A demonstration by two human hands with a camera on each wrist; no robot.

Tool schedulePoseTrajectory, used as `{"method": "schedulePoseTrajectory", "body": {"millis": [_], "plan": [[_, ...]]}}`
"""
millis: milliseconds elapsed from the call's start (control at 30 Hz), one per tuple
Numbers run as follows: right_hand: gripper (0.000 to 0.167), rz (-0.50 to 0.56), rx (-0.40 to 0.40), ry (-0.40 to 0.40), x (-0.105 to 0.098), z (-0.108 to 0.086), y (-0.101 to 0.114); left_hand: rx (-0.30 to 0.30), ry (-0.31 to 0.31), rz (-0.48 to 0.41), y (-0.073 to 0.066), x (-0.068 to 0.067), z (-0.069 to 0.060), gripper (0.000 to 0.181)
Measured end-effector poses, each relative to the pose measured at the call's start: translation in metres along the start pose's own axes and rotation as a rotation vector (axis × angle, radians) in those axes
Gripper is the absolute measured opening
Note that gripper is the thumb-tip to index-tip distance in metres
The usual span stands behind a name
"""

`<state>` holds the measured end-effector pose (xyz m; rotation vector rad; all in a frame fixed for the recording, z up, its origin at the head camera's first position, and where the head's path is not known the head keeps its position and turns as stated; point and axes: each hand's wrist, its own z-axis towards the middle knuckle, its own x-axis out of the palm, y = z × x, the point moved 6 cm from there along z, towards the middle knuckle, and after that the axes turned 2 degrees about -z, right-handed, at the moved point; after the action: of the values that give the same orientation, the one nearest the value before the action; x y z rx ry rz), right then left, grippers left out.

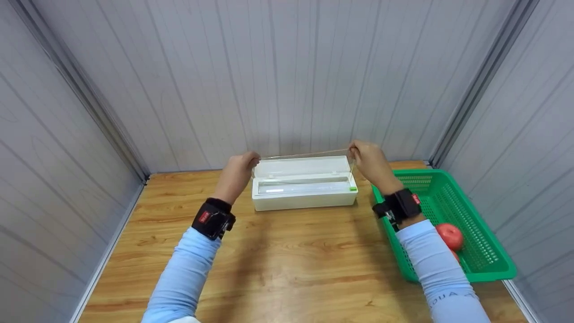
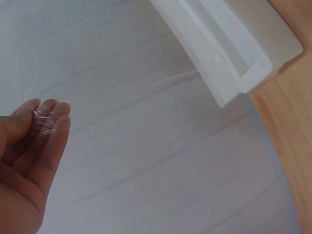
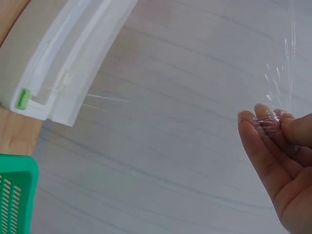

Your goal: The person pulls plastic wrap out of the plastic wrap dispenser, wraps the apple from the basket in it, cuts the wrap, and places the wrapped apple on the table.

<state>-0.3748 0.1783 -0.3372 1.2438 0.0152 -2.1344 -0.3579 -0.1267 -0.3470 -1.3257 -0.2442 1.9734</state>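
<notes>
A sheet of clear cling film (image 1: 305,154) stretches between both hands above a white cling film box (image 1: 305,200). The box's lid (image 1: 302,166) stands raised at the back, and a film roll shows inside. My left hand (image 1: 236,175) pinches one corner of the film; in the left wrist view the thumb presses the crumpled film (image 2: 45,122) against the fingers. My right hand (image 1: 371,163) pinches the opposite corner, with film (image 3: 267,126) bunched between thumb and fingers in the right wrist view. A small green slider (image 1: 353,189) sits at the box's right end.
A green perforated basket (image 1: 486,224) stands on the wooden table (image 1: 296,269) at the right, partly under the right forearm. A red round fruit (image 1: 450,236) lies in it, with part of another beside it. Pale panel walls (image 1: 296,76) enclose the table at the back and sides.
</notes>
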Motion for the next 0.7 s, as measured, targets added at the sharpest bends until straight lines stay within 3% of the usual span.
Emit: {"method": "schedulePoseTrajectory", "body": {"millis": [467, 700], "plan": [[0.018, 0.012, -0.001, -0.052, -0.024, 0.006, 0.016, 0.138, -0.204, 0.073, -0.018, -0.027, -0.003, 0.013], [0.016, -0.003, -0.053, -0.116, -0.039, 0.002, 0.026, 0.129, -0.226, 0.072, -0.027, -0.034, -0.006, 0.016]]}}
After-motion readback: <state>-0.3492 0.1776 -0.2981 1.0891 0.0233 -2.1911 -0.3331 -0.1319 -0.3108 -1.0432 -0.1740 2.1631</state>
